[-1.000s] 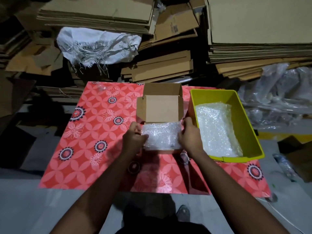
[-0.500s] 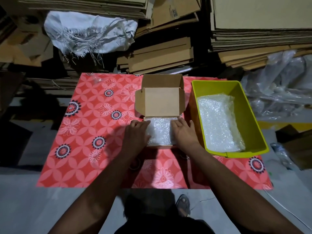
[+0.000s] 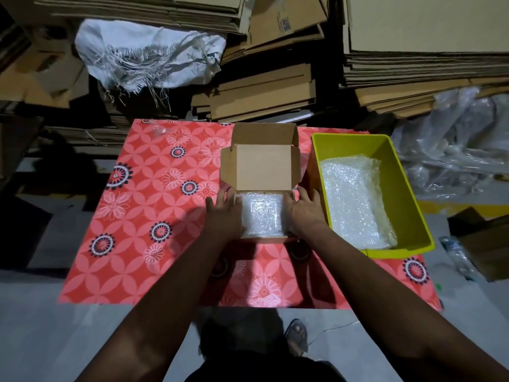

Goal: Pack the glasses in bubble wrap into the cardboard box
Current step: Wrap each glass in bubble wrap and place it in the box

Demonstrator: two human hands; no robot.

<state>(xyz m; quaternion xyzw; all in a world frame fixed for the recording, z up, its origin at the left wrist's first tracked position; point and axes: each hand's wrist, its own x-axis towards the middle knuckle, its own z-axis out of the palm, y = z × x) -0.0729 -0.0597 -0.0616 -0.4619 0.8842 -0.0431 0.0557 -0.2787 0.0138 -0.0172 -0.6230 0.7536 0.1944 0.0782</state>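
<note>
A small cardboard box [image 3: 263, 166] stands open on the red flowered mat [image 3: 143, 221], its lid tipped up at the back. Inside its tray lies a bubble-wrapped bundle [image 3: 260, 213]; what it wraps is hidden. My left hand [image 3: 226, 213] lies flat along the left side of the bundle and the box wall, fingers straight and pointing away. On the right side my right hand [image 3: 304, 209] does the same, fingers extended over the box edge. Both hands press on the wrap.
A yellow plastic bin [image 3: 399, 188] holding bubble wrap sheets [image 3: 354, 199] sits right of the box. Stacks of flattened cardboard [image 3: 264, 92] and a white sack [image 3: 143, 56] stand behind the mat. Clear plastic [image 3: 451, 150] lies at the far right. My foot [image 3: 297, 336] is below the mat.
The wrapped bundle went down from above the box into its tray. My hands changed from gripping its ends to lying flat on its sides.
</note>
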